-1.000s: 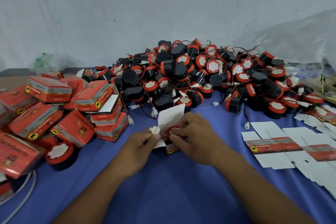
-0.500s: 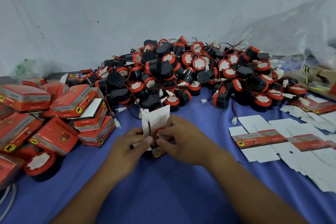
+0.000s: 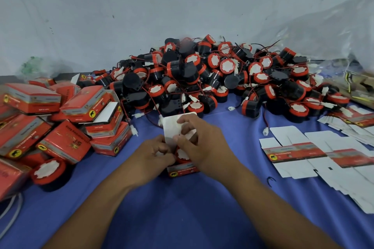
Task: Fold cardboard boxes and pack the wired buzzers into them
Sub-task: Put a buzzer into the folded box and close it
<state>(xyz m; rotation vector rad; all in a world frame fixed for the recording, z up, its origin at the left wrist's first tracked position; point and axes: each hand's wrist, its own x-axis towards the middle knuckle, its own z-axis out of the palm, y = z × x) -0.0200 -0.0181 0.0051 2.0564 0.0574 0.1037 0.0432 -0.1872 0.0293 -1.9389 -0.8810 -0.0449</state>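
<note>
Held the small box (image 3: pixel 183 170) on the blue cloth (image 3: pixel 182 218), just before the foot of the buzzer pile (image 3: pixel 212 75). Gripped its left side with the left hand (image 3: pixel 153 155), fingers curled in; pinched the raised white lid flap (image 3: pixel 174 127) with the right hand (image 3: pixel 202 147), fingers bent over its face. Found one buzzer (image 3: pixel 183 154) seated inside, red rim and white face up, between the two hands. Made out on the box's front strip a yellow round badge with a black animal figure and a line of small print (too blurred to read). Saw the same badge on the packed boxes (image 3: pixel 81 103) heaped at the left and on the flat blanks (image 3: pixel 293 151) spread at the right; caught what looked like the letters "ST", upside down, on one red box. Noted a loose buzzer (image 3: pixel 48 172) standing just before the packed boxes and a white cable (image 3: pixel 12 208) curling off the lower left edge. Had open cloth between the forearms down to the near edge; had narrower lanes either side of the box, hemmed by the packed boxes on the left and the blanks on the right, with a stray white connector (image 3: pixel 266 131) lying by the blanks' far corner. Met the pale wall (image 3: pixel 141 6) directly behind the pile and a clear plastic bag (image 3: pixel 323 32) bulging at far right.
</note>
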